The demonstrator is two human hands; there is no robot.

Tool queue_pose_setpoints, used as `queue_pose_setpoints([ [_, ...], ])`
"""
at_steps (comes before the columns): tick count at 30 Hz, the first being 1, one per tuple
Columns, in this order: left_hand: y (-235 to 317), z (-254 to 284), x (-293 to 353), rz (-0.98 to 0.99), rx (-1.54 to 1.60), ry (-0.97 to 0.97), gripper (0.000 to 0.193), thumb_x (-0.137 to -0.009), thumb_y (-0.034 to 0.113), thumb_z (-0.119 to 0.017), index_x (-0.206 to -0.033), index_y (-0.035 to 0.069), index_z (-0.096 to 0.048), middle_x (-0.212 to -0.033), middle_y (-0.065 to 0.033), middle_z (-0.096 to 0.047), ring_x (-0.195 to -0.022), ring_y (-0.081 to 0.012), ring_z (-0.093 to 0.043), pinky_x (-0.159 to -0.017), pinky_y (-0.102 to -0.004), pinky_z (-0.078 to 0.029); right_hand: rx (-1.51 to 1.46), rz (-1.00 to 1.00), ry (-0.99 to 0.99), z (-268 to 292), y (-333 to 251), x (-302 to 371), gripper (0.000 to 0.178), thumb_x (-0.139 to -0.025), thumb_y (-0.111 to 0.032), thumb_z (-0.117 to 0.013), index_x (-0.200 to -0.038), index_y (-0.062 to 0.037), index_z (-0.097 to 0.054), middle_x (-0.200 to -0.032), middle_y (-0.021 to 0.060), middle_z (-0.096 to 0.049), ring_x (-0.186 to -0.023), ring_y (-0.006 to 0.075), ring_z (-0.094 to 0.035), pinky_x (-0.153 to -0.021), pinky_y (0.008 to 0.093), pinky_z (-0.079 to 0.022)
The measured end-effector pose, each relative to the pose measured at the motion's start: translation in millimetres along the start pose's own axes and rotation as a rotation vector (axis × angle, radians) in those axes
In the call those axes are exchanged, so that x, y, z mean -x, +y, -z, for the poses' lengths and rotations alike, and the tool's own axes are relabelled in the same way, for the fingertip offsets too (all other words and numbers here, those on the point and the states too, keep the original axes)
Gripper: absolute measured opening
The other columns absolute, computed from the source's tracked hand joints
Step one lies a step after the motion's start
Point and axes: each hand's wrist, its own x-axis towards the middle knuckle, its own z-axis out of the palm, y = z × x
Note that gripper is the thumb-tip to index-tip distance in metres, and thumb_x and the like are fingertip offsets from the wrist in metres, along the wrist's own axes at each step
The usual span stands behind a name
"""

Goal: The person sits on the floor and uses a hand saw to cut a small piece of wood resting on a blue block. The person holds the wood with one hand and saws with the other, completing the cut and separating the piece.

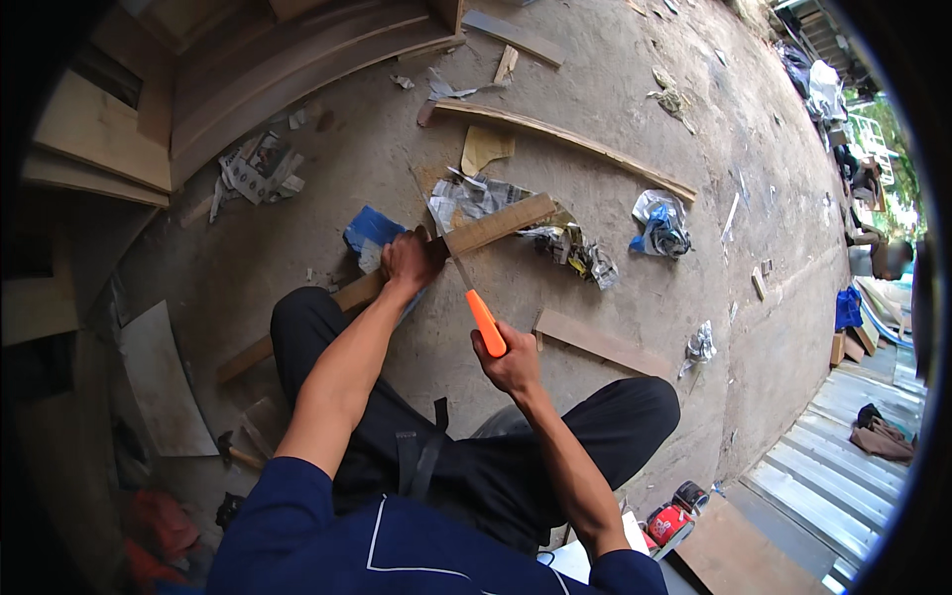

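Orange-handled handsaw [483, 319] at a wooden plank [504, 222].
My right hand [511, 359] wraps it; my left hand [411, 260] seemingly grips the plank.

Sat between furniture [317, 61], left, and metal sheets [818, 486], right
Had the wooden bar [501, 224] in front, under the left hand [410, 262]; had the saw [483, 317] across it, in the right hand [511, 359]; had newspaper [478, 198] just beyond, a wood strip [570, 138] behind that; had a plank [603, 342] before the right knee [650, 399], a hammer [241, 455] at left.
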Motion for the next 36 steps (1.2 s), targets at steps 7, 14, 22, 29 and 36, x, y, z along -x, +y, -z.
queue_pose_setpoints([
  [7,-3,-1,0,-0.003,-0.019,0.025,0.037,-0.078,0.042,-0.059,-0.091,0.008,-0.065,-0.094,-0.0156,-0.067,-0.098,-0.0324,-0.062,-0.083,-0.0450,-0.043,-0.101,-0.123,-0.057,8,-10,-4,0.018,-0.082,-0.017,-0.070,-0.082,-0.0001,-0.063,-0.058,0.0176,-0.052,-0.048,0.0241,-0.052,-0.052,0.0337,-0.045],
  [14,-9,-9,1,-0.063,-0.025,0.052,0.037,-0.077,0.041,-0.064,-0.093,0.008,-0.064,-0.095,-0.0136,-0.067,-0.099,-0.0298,-0.061,-0.082,-0.0440,-0.042,-0.041,-0.120,-0.081,21,-17,0,0.018,-0.081,-0.015,-0.069,-0.076,0.0006,-0.061,-0.056,0.0176,-0.051,-0.046,0.0256,-0.054,-0.051,0.0333,-0.044],
  [22,-11,-8,0,-0.058,-0.035,0.034,0.040,-0.077,0.043,-0.065,-0.096,0.007,-0.063,-0.099,-0.0131,-0.065,-0.102,-0.0292,-0.059,-0.084,-0.0428,-0.041,-0.041,-0.144,-0.126,28,-22,37,0.014,-0.080,-0.011,-0.069,-0.077,0.0002,-0.061,-0.060,0.0170,-0.055,-0.052,0.0280,-0.061,-0.053,0.0337,-0.046],
  [29,-16,-18,-7,-0.088,-0.022,0.052,0.044,-0.080,0.048,-0.061,-0.099,0.008,-0.062,-0.102,-0.0123,-0.063,-0.105,-0.0295,-0.057,-0.087,-0.0430,-0.040,-0.034,-0.157,-0.092,6,-36,45,0.016,-0.079,-0.012,-0.069,-0.075,0.0008,-0.060,-0.059,0.0184,-0.055,-0.052,0.0291,-0.061,-0.052,0.0351,-0.046],
  [36,-14,-10,-4,-0.037,0.008,-0.008,0.044,-0.081,0.051,-0.057,-0.093,0.008,-0.061,-0.104,-0.0111,-0.062,-0.105,-0.0289,-0.056,-0.088,-0.0437,-0.038,-0.042,-0.258,-0.074,56,-22,91,0.014,-0.081,-0.009,-0.066,-0.077,0.0015,-0.059,-0.058,0.0126,-0.051,-0.052,0.0162,-0.050,-0.054,0.0309,-0.043],
])
